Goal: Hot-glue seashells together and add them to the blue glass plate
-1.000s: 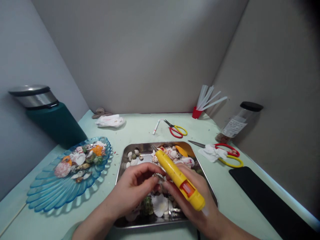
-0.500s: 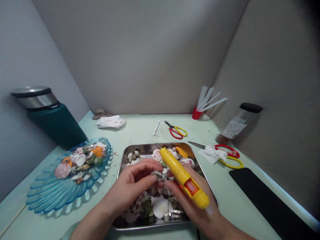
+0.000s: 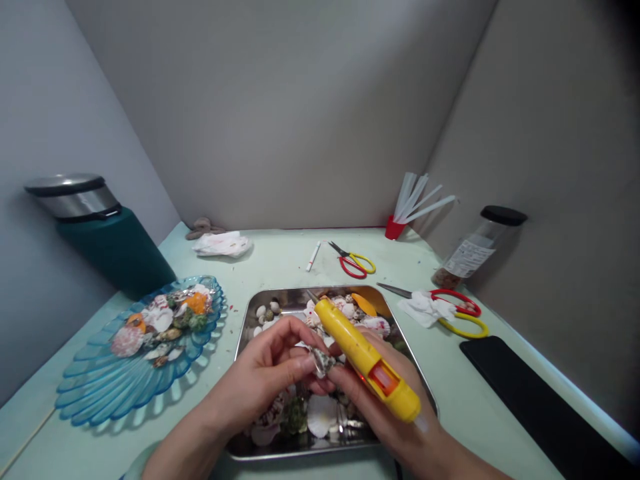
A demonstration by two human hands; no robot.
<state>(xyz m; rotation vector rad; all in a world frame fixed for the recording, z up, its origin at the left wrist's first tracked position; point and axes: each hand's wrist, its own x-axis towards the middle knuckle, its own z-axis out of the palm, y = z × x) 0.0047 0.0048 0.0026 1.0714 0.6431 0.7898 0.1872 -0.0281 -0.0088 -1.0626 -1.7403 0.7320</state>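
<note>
My left hand (image 3: 265, 380) pinches a small mottled shell (image 3: 323, 361) between thumb and fingers above the steel tray (image 3: 240, 333). My right hand (image 3: 385, 407) grips a yellow glue gun (image 3: 365, 360), its nozzle pointing away toward the back of the tray; its fingertips also touch the shell. The tray holds several shells, white, pink, green and orange. To the left lies a blue scalloped glass plate (image 3: 95, 387) with several shells stuck at its far end.
A teal bin with a steel lid (image 3: 100, 233) stands at the left. Red-and-yellow scissors (image 3: 355, 261), a white pen (image 3: 313, 255), a red cup of glue sticks (image 3: 400, 220), a second pair of scissors on tissue (image 3: 450, 310), a jar (image 3: 475, 250) and a black pad (image 3: 530, 400) lie around.
Both hands rose slightly and the left hand turned the small shell upward between its fingertips. The glue gun shifted a little to the right and tilted.
</note>
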